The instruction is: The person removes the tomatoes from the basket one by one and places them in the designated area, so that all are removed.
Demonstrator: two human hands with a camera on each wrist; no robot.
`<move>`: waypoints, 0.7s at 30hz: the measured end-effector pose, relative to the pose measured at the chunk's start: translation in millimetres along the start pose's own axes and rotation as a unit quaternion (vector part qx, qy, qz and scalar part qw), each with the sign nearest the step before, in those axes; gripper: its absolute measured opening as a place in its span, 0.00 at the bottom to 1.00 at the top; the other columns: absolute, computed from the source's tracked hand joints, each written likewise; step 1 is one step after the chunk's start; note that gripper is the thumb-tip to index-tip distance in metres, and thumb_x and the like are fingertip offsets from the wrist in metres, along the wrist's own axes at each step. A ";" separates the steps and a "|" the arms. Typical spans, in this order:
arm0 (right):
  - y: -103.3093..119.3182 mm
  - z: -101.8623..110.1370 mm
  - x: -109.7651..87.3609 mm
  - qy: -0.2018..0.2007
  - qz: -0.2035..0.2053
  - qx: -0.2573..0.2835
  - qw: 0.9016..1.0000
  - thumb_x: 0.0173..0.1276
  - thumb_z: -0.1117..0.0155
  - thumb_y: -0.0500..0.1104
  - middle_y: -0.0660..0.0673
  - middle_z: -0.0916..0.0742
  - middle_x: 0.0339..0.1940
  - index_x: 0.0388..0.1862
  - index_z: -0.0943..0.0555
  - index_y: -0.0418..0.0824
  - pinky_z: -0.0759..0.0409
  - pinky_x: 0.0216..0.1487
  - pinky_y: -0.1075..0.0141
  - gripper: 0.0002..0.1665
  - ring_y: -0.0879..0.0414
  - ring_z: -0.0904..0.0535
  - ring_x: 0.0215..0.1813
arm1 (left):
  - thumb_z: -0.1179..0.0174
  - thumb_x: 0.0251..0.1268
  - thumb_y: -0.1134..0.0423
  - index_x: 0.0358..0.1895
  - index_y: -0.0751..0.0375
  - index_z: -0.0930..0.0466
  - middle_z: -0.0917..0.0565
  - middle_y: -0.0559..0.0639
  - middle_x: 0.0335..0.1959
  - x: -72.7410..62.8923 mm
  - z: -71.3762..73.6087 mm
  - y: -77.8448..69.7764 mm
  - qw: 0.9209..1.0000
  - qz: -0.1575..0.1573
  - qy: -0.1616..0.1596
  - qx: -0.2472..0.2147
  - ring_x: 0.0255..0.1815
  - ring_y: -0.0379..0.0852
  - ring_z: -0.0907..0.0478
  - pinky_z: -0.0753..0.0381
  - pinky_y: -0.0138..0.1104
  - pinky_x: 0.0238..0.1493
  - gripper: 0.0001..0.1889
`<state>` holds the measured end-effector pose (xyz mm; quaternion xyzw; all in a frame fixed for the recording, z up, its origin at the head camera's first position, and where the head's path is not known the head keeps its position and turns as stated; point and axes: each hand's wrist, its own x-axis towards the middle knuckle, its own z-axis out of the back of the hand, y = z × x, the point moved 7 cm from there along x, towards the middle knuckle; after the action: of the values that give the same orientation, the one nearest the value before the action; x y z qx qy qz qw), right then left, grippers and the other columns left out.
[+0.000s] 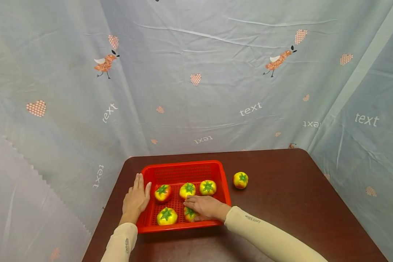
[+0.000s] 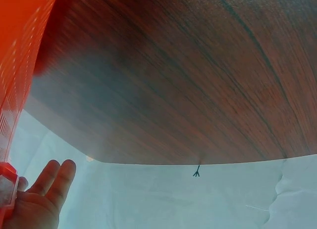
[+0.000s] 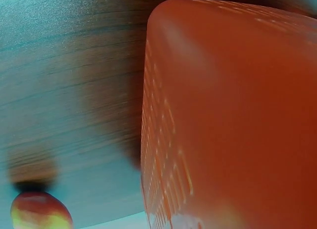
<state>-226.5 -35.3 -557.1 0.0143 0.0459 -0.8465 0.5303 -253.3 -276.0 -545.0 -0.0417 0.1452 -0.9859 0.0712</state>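
Observation:
A red plastic basket [image 1: 183,227] holds several yellow-red tomatoes with green star-shaped tops, among them one at the back left [image 1: 163,193] and one at the front left [image 1: 166,217]. Inside its front half, my right hand [image 1: 206,207] holds a tomato [image 1: 189,214], fingers over the far side and thumb nearer me; part of that fruit is hidden. My left hand [image 1: 135,198] lies along the basket's left rim with fingers straight; the left wrist view shows its fingers [image 2: 57,182] beside the basket wall [image 2: 20,65]. The right wrist view does not show the right hand.
A single tomato [image 1: 240,180] sits on the dark brown table [image 1: 281,203], right of the basket; the right wrist view catches this tomato [image 3: 39,211] too. Grey patterned cloth [image 1: 199,109] hangs behind the table and on both sides.

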 end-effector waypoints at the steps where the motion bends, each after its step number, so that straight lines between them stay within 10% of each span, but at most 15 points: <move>1: 0.0 0.2 -0.4 -0.002 0.000 0.001 1.000 0.66 0.37 0.61 0.49 0.25 0.71 0.72 0.31 0.43 0.32 0.71 0.68 0.40 0.56 0.33 0.74 | 0.70 0.78 0.42 0.79 0.64 0.62 0.58 0.64 0.80 -0.5 -0.3 0.0 1.000 0.000 0.000 0.000 0.63 0.74 0.34 0.33 0.63 0.63 0.38; 21: -14.0 8.0 -9.7 -0.002 -0.035 0.039 0.999 0.66 0.40 0.66 0.47 0.27 0.73 0.74 0.34 0.44 0.31 0.71 0.63 0.44 0.55 0.34 0.75 | 0.70 0.78 0.42 0.79 0.64 0.65 0.59 0.64 0.80 0.6 -3.6 1.1 1.000 0.001 0.007 0.001 0.65 0.74 0.36 0.34 0.63 0.65 0.38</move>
<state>-234.6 -21.3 -547.5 0.0317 0.0121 -0.8656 0.4996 -254.1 -276.1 -548.7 -0.0344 0.1445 -0.9863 0.0716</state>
